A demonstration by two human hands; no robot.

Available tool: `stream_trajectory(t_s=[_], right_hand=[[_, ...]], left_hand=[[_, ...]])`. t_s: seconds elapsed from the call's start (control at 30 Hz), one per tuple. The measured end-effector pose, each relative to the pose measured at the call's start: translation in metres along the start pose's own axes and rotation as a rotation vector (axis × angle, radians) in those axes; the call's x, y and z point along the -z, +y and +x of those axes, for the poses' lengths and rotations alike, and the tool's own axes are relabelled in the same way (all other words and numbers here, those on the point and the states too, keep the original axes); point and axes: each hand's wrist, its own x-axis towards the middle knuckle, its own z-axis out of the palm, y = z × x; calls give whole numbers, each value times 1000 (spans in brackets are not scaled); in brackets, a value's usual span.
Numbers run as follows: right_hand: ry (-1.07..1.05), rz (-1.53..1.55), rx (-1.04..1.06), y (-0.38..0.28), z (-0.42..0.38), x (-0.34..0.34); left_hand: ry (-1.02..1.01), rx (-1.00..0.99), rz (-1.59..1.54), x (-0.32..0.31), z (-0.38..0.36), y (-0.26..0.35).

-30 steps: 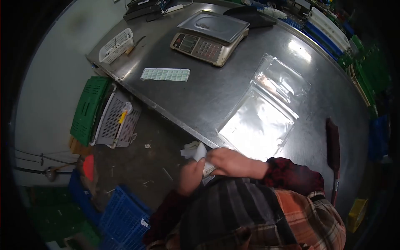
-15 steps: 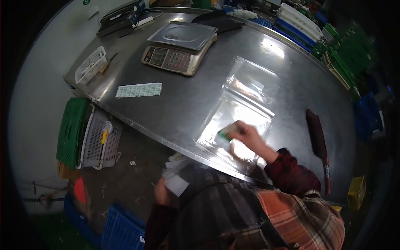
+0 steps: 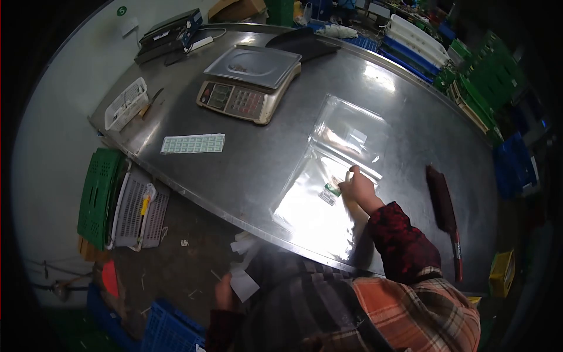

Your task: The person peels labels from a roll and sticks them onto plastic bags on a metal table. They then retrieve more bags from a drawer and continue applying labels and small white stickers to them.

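Clear plastic bags [image 3: 305, 205] lie on the metal table, with another clear bag [image 3: 352, 120] behind them. My right hand [image 3: 359, 189] rests at the right part of the front bags, its fingers bent beside a small green and white label [image 3: 332, 189]. Whether the fingers grip the label's edge is too small to tell. Below the table's front edge, at my lap, my left hand [image 3: 224, 293] holds white paper [image 3: 243, 283]; its fingers are partly hidden.
A scale [image 3: 252, 82] stands at the table's back, with a label sheet [image 3: 193, 144] and a white basket [image 3: 126, 104] to the left. At the right lies a dark-bladed tool with a red handle [image 3: 457, 255]. Crates [image 3: 101, 199] stand beyond the left edge.
My right hand has moved slightly right, and the green label now shows flat on the bag. My left hand remains low with the paper. The camera view has shifted slightly.
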Motion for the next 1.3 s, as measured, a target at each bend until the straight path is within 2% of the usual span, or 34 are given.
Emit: stream_trajectory(t_s=[0.07,0.1,0.13,0.2,0.23,0.27,0.33,0.43,0.47,0.53,0.57,0.63,0.67,0.7,0.77,0.83,0.87,0.9,0.97,1.0,1.03,1.07,1.13,1.17,1.2,1.27,1.3], right_hand=[[60,168,151,22,-9,3],[25,162,319,30,-20,0],[-56,132,465,37,-34,-4],[-396,-39,392,9,-80,2],[-345,41,557,22,-92,-11],[-344,58,568,22,-96,-12],[-306,37,463,16,-92,-16],[-517,619,26,20,-79,-13],[-338,710,97,51,-57,-30],[197,536,-78,79,-3,13],[493,439,1,84,9,49],[888,615,-54,88,25,117],[960,659,69,67,14,143],[1024,701,192,45,4,160],[764,647,250,2,-16,148],[451,483,385,-24,-24,114],[266,348,489,-27,-17,89],[220,346,482,-27,-10,69],[166,289,513,-41,-5,45],[123,366,481,-64,-12,45],[11,426,532,-85,-20,39],[-96,490,577,-106,-30,31],[-461,646,742,-166,-67,6],[-819,741,735,-199,-90,-8],[-894,676,1024,-226,-111,-30],[-1373,722,1193,-259,-169,-81],[-1541,724,1222,-266,-197,-104]], left_hand=[[-62,-200,216,6,-4,-9],[-82,-277,314,8,-5,-11],[-96,-299,397,11,-6,-9],[-96,-280,430,13,-4,-9],[-79,-236,378,13,-3,-11],[-62,-199,323,10,-2,-11],[-83,-249,343,2,-1,-7],[-135,-445,616,2,2,2],[-147,-524,742,3,3,3],[-131,-420,604,4,2,2],[-127,-367,541,7,1,1],[-76,-49,187,16,5,-3],[-47,106,5,22,9,-8],[-29,88,18,29,11,-16],[8,63,45,44,10,-36],[38,-71,177,47,5,-47],[81,-264,373,49,0,-46],[165,-450,576,48,-6,-40],[389,-1017,1278,59,-31,-13],[272,-647,841,62,-47,7],[309,-326,371,66,-64,27],[252,-173,172,66,-84,51],[64,-13,245,69,-124,72],[-36,65,271,68,-139,80],[-78,40,316,66,-152,87],[141,-145,44,84,-182,64],[228,-275,-89,82,-189,88]])
